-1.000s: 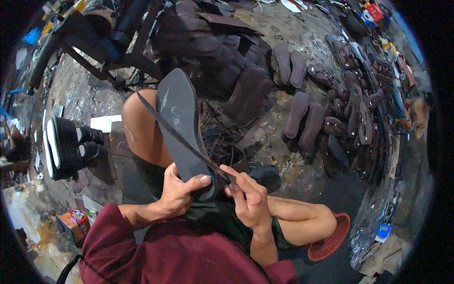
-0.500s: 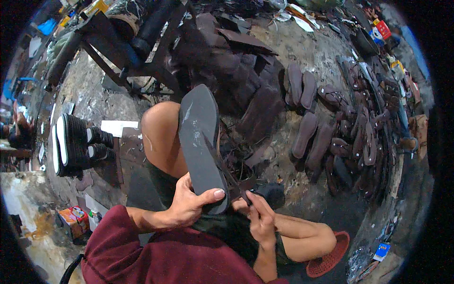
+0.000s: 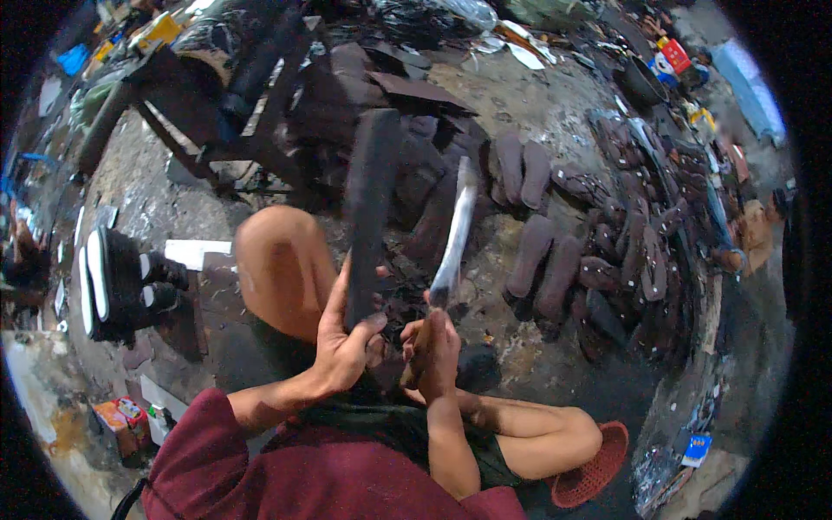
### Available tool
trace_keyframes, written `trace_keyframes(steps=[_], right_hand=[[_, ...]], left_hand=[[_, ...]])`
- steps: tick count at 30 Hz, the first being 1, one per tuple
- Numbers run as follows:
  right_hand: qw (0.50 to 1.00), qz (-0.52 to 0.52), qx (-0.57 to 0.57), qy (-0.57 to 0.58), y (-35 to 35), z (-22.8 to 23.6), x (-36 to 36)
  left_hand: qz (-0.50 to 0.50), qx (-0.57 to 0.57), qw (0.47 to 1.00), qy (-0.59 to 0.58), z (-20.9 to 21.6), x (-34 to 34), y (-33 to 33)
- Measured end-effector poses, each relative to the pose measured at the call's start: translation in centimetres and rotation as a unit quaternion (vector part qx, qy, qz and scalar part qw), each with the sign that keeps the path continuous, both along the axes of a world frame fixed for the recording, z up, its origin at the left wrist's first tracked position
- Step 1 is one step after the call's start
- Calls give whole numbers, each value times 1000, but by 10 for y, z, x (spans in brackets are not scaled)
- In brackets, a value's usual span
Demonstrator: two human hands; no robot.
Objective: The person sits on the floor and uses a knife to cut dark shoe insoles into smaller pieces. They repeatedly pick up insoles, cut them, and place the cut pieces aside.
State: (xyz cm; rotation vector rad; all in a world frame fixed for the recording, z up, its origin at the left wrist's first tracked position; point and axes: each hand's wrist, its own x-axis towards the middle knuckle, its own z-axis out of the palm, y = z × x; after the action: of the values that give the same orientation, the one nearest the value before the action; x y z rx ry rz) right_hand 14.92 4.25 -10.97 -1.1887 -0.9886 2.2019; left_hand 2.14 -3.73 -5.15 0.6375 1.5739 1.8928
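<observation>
Head view: I see the left hand [image 3: 345, 354] gripping the dark sole [image 3: 371, 208] by its lower end; sole edge-on, rising toward 12 o'clock, at the right hand's [image 3: 435, 348] 11 o'clock; that hand closed round a knife [image 3: 456, 230], blade upward.

A shoemaking workshop, worked at floor level. Rows of dark brown sandals [image 3: 652, 260] and pairs of loose soles [image 3: 529, 256] line the right side. Brown sheet material [image 3: 425, 92] is heaped at far centre on a stained, scrap-strewn floor [image 3: 503, 85]. A thick dark sole [image 3: 371, 199] and pale blade [image 3: 458, 227] are held up mid-scene.
</observation>
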Motion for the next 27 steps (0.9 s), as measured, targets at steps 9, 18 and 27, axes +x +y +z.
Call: trace_keyframes(steps=[9, 18, 27], right_hand=[[975, -195, 79, -70, -4, 17, 19], [884, -313, 110, -329, 238, -92, 184], [608, -251, 442, -610, 264, -161, 196]], left_hand=[[-151, -120, 964, 182, -22, 36, 22], [-228, -138, 964, -18, -53, 15, 57], [-220, -163, 961, 38, -80, 28, 54]])
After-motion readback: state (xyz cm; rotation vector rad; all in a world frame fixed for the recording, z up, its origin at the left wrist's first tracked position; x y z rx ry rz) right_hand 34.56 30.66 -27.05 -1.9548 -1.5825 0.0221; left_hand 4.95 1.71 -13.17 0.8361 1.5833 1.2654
